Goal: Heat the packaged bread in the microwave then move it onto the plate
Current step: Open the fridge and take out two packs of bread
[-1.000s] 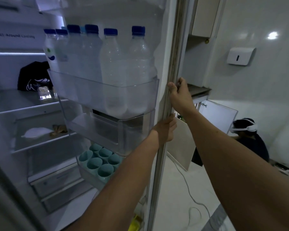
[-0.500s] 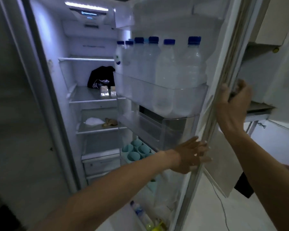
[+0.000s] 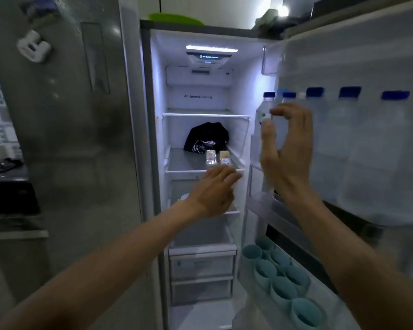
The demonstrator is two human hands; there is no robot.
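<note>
The fridge (image 3: 157, 139) stands open at centre frame, its door (image 3: 367, 67) swung to the right with water bottles (image 3: 343, 129) racked in it. Two small bread packets (image 3: 217, 157) sit at the middle shelf (image 3: 184, 163) edge. The left hand (image 3: 212, 191) reaches toward them, fingers loose and empty; the right hand (image 3: 284, 148) hovers half-curled, holding nothing. A hasty reach could knock a packet off the shelf front.

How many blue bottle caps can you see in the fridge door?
5: blue caps in a row along the door shelf. The right hand may hide more.
</note>
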